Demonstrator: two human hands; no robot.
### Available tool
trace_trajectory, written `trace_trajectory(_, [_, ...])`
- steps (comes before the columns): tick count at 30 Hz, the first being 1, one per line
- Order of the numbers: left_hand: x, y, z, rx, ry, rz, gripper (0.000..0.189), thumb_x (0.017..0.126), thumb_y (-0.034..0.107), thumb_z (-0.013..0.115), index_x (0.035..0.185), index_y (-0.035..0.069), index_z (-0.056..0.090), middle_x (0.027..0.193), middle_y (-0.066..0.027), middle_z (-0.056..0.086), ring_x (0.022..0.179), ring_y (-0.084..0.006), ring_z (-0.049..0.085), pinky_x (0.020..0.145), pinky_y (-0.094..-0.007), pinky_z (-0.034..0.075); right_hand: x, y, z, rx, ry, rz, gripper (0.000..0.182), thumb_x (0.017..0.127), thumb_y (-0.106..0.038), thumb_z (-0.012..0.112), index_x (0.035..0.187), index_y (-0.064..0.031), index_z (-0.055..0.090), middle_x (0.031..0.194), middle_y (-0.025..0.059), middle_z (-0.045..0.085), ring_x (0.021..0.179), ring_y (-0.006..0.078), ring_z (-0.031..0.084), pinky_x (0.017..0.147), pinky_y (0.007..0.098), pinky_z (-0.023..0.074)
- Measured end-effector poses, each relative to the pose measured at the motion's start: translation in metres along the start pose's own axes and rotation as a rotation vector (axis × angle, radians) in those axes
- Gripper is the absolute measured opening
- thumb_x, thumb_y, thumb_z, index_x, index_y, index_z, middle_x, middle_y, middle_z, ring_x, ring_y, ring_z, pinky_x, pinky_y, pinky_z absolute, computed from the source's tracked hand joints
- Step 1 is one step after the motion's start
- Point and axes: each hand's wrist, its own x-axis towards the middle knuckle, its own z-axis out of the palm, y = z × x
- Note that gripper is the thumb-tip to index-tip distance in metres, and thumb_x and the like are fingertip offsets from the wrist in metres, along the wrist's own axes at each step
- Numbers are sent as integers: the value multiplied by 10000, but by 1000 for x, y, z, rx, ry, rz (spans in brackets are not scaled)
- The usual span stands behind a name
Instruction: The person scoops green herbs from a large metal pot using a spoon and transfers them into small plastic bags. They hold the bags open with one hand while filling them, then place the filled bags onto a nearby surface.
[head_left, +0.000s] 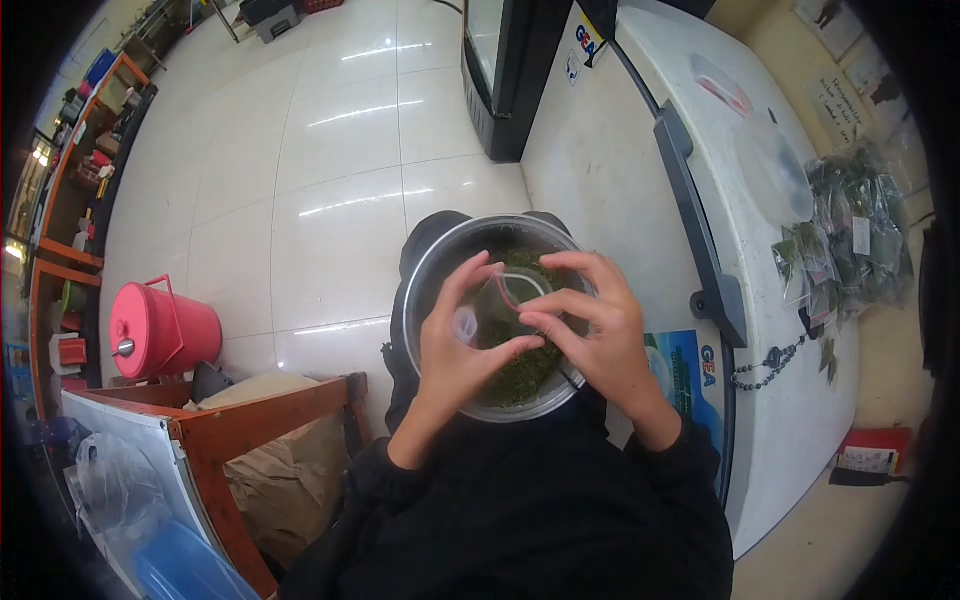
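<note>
A round metal bowl (418, 300) rests on my lap, with chopped green leafy matter (525, 379) inside. Above it both hands hold a small clear plastic zip bag (517, 289) with a pinkish-red line along its rim; its mouth is spread into a loop. My left hand (465, 330) is at the bag's left side, thumb and fingers curved around it. The thumb and a finger of my right hand (600, 319) pinch the rim from the right. A small translucent round thing (465, 324) shows beside my left palm. A dark thin handle (568, 379) lies at the bowl's lower right edge.
A white chest freezer (787, 390) stands at my right, with packed bags of green leaves (862, 225), a clear plastic lid or tray (772, 169) and a beaded string (772, 364) on top. At left are a pink lidded bucket (165, 330) and an orange-framed table (262, 412) with brown paper sacks (292, 480).
</note>
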Motion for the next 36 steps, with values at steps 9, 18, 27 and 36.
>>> trace_trajectory(9, [-12, 10, -11, 10, -33, -55, 115, 915, 39, 603, 1011, -19, 582, 924, -113, 701, 792, -121, 647, 716, -229, 473, 1, 0, -9, 501, -100, 188, 159, 803, -25, 711, 953, -12, 659, 980, 82, 644, 885, 171, 647, 834, 311, 523])
trace_trajectory(18, [-18, 15, 1, 148, 28, 115, 64, 879, 32, 643, 932, -4, 653, 772, -68, 662, 674, -89, 601, 616, -232, 463, -1, -6, -3, 645, -107, 271, 263, 808, 34, 671, 1023, -8, 525, 900, 56, 621, 848, 112, 627, 861, 277, 516])
trace_trajectory(27, [2, 19, 7, -226, 26, -86, 78, 966, 69, 509, 959, -1, 544, 908, -179, 701, 883, -184, 665, 835, -304, 497, -33, 7, -48, 453, 74, 400, 354, 795, 30, 688, 1063, -28, 465, 883, 51, 613, 871, 118, 615, 895, 319, 498])
trace_trajectory(36, [11, 14, 25, -486, -196, -242, 300, 946, 144, 572, 1207, 17, 494, 1072, -115, 647, 780, -103, 576, 772, -262, 478, -21, 6, -79, 35, 290, 275, 80, 840, -94, 696, 869, -39, 647, 869, 29, 641, 866, 143, 611, 809, 277, 464])
